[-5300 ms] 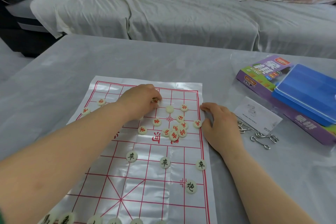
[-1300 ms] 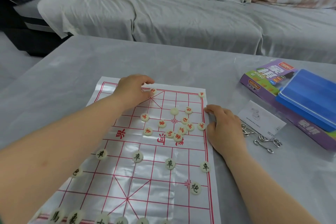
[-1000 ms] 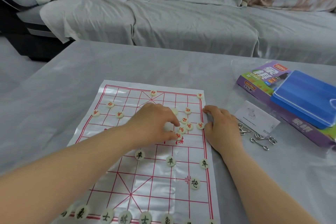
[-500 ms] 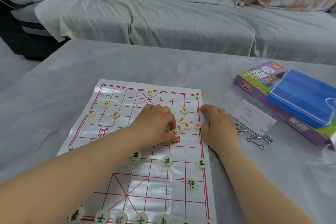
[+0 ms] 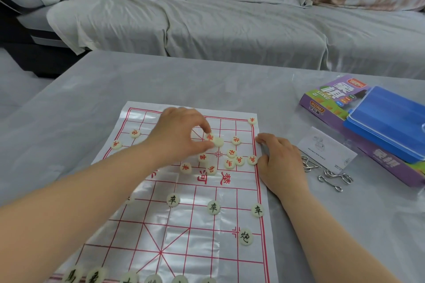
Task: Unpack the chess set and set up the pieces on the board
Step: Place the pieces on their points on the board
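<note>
Pinching one red-lettered disc (image 5: 210, 137) between thumb and forefinger, the left hand (image 5: 179, 135) holds a narrow grip above the far half of the board (image 5: 184, 248). Half a second ago it worked lower, among the loose red pieces (image 5: 239, 160) by the river line. Right hand (image 5: 280, 163): fingers loosely spread, resting on the board's right edge. Board: glossy creased film, red grid, on a grey-clothed desk (image 5: 92, 89). Pieces: small cream rounds.

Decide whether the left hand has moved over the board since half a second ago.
Yes. The left hand, pinching a red piece, has moved from the river lettering towards the far edge of the board.
</note>
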The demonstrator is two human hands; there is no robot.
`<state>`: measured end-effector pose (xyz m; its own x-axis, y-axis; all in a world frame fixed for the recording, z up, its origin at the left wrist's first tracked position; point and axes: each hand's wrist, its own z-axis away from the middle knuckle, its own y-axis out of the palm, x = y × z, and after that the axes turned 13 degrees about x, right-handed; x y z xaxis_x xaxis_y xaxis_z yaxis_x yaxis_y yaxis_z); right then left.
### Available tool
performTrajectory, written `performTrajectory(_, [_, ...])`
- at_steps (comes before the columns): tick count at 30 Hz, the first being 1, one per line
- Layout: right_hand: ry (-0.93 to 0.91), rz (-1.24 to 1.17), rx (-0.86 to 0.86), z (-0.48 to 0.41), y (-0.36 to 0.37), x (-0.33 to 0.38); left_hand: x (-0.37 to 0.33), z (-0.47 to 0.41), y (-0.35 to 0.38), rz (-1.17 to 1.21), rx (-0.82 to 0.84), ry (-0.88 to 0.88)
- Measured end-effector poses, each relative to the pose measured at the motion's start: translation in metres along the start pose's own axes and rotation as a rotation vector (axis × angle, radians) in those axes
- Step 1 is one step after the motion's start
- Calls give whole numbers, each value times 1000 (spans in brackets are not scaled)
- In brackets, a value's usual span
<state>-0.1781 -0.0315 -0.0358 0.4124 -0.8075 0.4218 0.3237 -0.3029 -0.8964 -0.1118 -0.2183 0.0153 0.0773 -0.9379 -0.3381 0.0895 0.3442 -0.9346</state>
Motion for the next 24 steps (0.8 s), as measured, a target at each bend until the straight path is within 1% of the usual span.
performTrajectory(4, [-5,6,0,0,-1,0,16,-20,-15,6,-123,-90])
performTrajectory(7, [-6,-3,-1,-1,-1,-1,23,-42,-16,49,-150,-181])
performTrajectory(9, [-6,-11,0,-1,-1,-1,22,-57,-10,39,-134,-213])
performTrajectory(14, [-19,-26,-7,-2,-1,-3,17,-80,8,-76,-5,-237])
performTrajectory(24, [-40,-33,-19,-1,1,-5,24,-82,13,-122,47,-280])
